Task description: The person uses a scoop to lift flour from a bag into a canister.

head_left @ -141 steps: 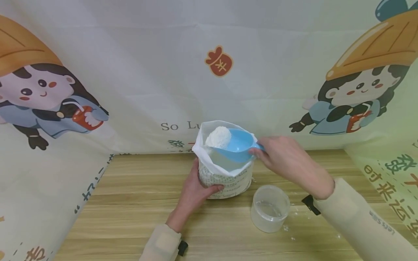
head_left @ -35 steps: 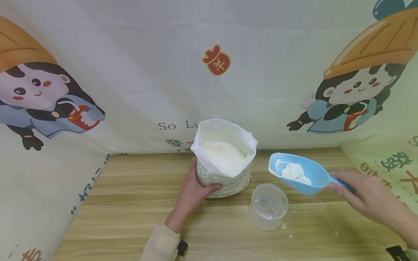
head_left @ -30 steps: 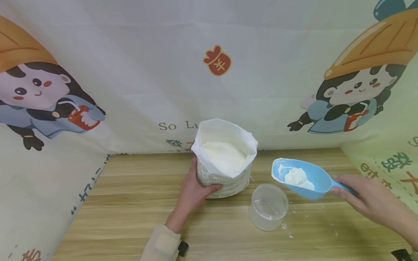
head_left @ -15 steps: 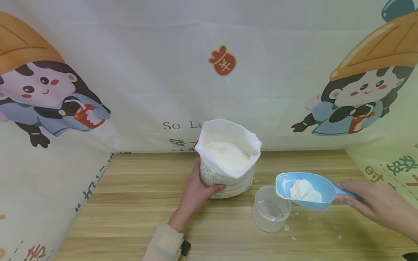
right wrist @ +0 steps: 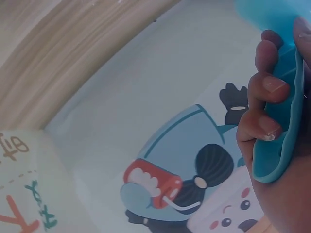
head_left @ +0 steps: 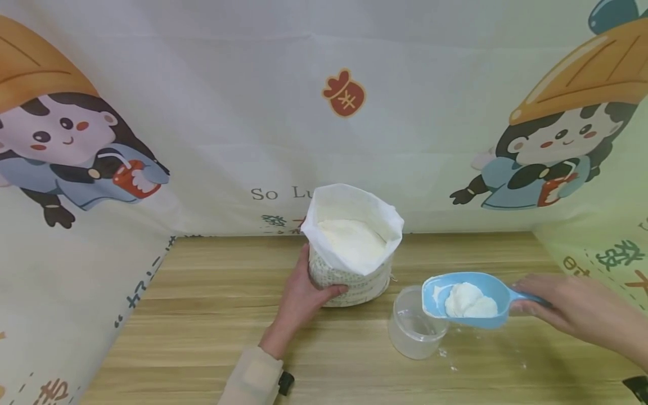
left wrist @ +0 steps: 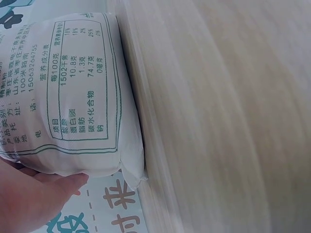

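Note:
My left hand (head_left: 304, 289) steadies the white flour bag (head_left: 354, 284) from its left side, thumb across the front and fingers behind it. The bag stands upright with its mouth spread, and pale flour (head_left: 351, 239) shows inside. My right hand (head_left: 562, 301) grips the handle of a blue scoop (head_left: 498, 292), fingers curled round it in the right wrist view. Clumps of flour lie in the scoop, which is roughly level. Its tip overlaps the right rim of a clear round tub (head_left: 412, 340) in the head view. Only the tub's left part shows plainly.
White specks (head_left: 453, 368) dot the wooden tabletop (head_left: 202, 337) right of the tub. A printed cloth (head_left: 243, 112) with cartoon figures rises behind the table and along both sides.
The flour-laden scoop has gone from over the bag's mouth out to the right, then lower and slightly left, to the tub's right rim. My left hand stays on the bag.

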`<state>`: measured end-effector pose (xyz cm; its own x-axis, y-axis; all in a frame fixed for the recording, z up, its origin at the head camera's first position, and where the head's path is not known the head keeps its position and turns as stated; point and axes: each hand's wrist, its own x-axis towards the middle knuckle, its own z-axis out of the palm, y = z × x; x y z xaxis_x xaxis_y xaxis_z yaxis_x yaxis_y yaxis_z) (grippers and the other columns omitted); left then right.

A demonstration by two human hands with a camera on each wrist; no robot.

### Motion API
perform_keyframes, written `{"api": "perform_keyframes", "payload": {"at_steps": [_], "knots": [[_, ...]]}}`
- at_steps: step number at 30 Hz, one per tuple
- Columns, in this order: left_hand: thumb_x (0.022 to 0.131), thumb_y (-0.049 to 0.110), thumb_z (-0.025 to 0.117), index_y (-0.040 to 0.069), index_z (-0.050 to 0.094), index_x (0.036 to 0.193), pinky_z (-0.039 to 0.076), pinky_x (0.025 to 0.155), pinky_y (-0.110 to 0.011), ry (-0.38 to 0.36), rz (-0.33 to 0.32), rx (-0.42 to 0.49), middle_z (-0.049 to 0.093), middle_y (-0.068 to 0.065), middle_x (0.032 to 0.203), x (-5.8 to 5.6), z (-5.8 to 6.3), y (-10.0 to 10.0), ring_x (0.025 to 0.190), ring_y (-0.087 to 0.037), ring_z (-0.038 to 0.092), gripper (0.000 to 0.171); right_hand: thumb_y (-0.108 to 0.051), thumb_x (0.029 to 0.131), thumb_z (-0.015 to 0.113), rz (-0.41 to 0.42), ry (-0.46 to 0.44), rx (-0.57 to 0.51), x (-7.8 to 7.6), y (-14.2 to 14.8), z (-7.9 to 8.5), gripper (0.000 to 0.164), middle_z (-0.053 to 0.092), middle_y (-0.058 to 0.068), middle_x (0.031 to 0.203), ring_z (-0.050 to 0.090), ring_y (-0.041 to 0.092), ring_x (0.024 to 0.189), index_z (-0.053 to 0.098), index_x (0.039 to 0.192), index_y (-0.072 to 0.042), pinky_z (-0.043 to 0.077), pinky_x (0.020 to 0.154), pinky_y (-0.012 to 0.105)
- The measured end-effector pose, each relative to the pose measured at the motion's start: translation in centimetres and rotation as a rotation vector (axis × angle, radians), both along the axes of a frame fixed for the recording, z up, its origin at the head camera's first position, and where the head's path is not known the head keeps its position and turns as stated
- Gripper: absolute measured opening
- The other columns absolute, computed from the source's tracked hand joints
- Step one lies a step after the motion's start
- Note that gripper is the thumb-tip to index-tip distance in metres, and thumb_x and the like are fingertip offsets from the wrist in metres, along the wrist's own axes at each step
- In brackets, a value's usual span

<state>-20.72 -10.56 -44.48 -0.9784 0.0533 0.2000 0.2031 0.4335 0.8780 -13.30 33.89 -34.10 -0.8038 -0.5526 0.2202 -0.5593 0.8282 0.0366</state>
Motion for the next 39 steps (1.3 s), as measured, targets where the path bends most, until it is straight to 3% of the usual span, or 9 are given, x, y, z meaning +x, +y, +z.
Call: {"api": "perform_keyframes", "payload": {"at_steps": [9,16,19,22,28,34,39], "knots": [[0.067,0.036,0.098,0.013,0.018,0.166,0.031,0.121,-0.054,-0.013,0.011,-0.023,0.039,-0.014,0.163,0.0,0.0,0.0,0.148,-0.035,0.038,0.129,-0.037,0.088,0.081,0.063,0.014,0.029,-0.4,-0.8,1.2,0.013,0.050,-0.029,0.079,0.043,-0.009,0.065,0.069,0.090,-0.030,0.044,0.051,0.024],[0.068,0.036,0.098,0.014,0.020,0.166,0.032,0.120,-0.054,-0.006,0.002,-0.027,0.042,-0.013,0.161,0.1,0.0,0.1,0.147,-0.034,0.040,0.127,-0.041,0.088,0.080,0.042,-0.026,0.097,-0.5,-1.7,1.9,0.021,0.064,-0.021,0.084,0.055,-0.002,0.064,0.076,0.095,-0.022,0.053,0.054,0.030],[0.068,0.036,0.098,0.015,0.021,0.165,0.032,0.120,-0.054,0.000,-0.002,-0.021,0.042,-0.012,0.161,0.0,0.0,0.1,0.146,-0.034,0.040,0.126,-0.042,0.087,0.080,0.047,-0.022,0.118,-0.5,-2.1,2.3,0.022,0.062,-0.022,0.082,0.052,-0.003,0.061,0.076,0.095,-0.022,0.050,0.052,0.028],[0.068,0.036,0.098,0.015,0.021,0.165,0.032,0.120,-0.054,0.002,-0.004,-0.018,0.042,-0.012,0.161,0.0,0.0,0.0,0.147,-0.034,0.040,0.126,-0.045,0.089,0.078,0.082,0.010,0.127,-0.6,-2.3,2.6,0.019,0.050,-0.026,0.075,0.039,-0.005,0.058,0.071,0.090,-0.027,0.037,0.047,0.023],[0.068,0.037,0.098,0.014,0.021,0.165,0.032,0.120,-0.054,-0.004,0.004,-0.022,0.042,-0.013,0.161,0.0,-0.1,0.0,0.147,-0.035,0.040,0.126,-0.058,0.097,0.060,0.172,0.097,0.130,-0.8,-2.7,3.1,0.035,0.028,-0.023,0.069,0.025,-0.005,0.057,0.050,0.075,-0.033,0.020,0.048,0.020],[0.069,0.038,0.097,0.013,0.020,0.165,0.033,0.120,-0.056,0.001,0.002,-0.022,0.042,-0.014,0.161,0.0,-0.1,0.0,0.146,-0.036,0.041,0.126,-0.063,0.101,0.044,0.205,0.100,0.154,-1.2,-3.3,3.5,0.043,0.024,-0.022,0.068,0.022,-0.004,0.057,0.041,0.072,-0.032,0.017,0.049,0.020],[0.069,0.039,0.097,0.015,0.020,0.166,0.032,0.120,-0.055,-0.004,0.004,-0.025,0.041,-0.013,0.161,0.0,-0.1,0.0,0.147,-0.035,0.040,0.126,-0.045,0.094,0.073,0.169,0.033,0.211,-1.3,-4.0,4.1,0.039,0.028,-0.020,0.066,0.025,-0.002,0.056,0.045,0.072,-0.030,0.020,0.049,0.021]]}}
